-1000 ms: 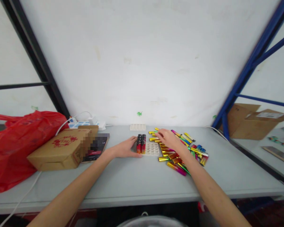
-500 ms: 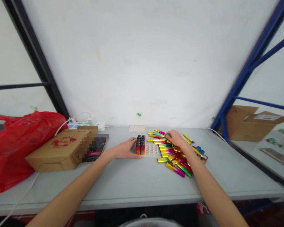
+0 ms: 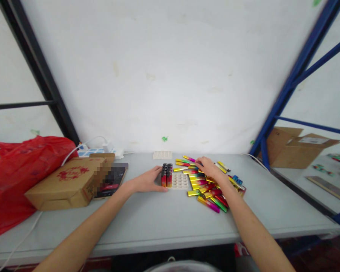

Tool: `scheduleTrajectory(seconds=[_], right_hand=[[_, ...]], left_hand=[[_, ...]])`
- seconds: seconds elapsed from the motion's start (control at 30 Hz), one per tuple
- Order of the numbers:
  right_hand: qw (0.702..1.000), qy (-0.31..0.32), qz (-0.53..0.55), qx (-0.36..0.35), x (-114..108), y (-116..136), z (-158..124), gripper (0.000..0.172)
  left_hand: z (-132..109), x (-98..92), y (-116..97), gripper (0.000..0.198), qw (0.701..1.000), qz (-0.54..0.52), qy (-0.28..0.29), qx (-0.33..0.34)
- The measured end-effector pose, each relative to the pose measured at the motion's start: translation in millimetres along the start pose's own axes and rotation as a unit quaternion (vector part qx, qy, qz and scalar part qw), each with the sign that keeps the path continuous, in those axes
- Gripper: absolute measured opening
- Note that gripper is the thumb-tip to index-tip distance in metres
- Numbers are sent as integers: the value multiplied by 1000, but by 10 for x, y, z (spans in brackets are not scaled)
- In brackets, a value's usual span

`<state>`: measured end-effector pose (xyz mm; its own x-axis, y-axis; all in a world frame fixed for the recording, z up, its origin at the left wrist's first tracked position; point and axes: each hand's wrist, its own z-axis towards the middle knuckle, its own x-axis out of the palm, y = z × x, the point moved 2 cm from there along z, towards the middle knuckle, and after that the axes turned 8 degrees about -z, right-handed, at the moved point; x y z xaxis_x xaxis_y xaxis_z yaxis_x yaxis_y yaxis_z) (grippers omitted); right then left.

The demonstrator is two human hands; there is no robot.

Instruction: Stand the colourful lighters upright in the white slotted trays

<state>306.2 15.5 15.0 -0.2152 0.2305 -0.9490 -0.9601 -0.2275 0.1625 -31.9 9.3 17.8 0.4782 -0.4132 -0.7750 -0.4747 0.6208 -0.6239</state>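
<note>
Left hand [image 3: 147, 182], fingers spread around upright lighters [image 3: 166, 176]: brace lightly. Right hand [image 3: 209, 166] over loose lighters [image 3: 206, 189] (grip unclear): lift singly.

White tray [image 3: 180, 182], L pt. hidden

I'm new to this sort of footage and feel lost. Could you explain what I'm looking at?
There is no machine here: these are a person's bare hands, seen from one camera worn on the head, looking forward and down. On the grey table is a white tray with rows of holes, and red tubes with black tops stand upright at its left side. The left hand is beside them, thumb and fingers apart. The right hand is at a pile of shiny coloured tubes; whether it grips one is hard to tell. A second white tray lies near the wall. Farther left are a brown box and a red bag.
</note>
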Motion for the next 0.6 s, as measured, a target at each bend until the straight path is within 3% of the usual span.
scheduleTrajectory(seconds=[0.17,0.33,0.47,0.6], right_hand=[[989,-127,34,67,-110,32,-24,36],[968,-172,167,68,-204,125,-30,41],[939,-172,284,89,-146,297,-2,54],[913,-139,382,43,-110,563,-43,59]], left_hand=[[6,-1,22,99,1000,-5,-10,7],[3,6,45,100,1000,-17,-13,21],[3,8,38,100,1000,-18,-12,12],[-4,4,2,102,1000,-11,-5,3]])
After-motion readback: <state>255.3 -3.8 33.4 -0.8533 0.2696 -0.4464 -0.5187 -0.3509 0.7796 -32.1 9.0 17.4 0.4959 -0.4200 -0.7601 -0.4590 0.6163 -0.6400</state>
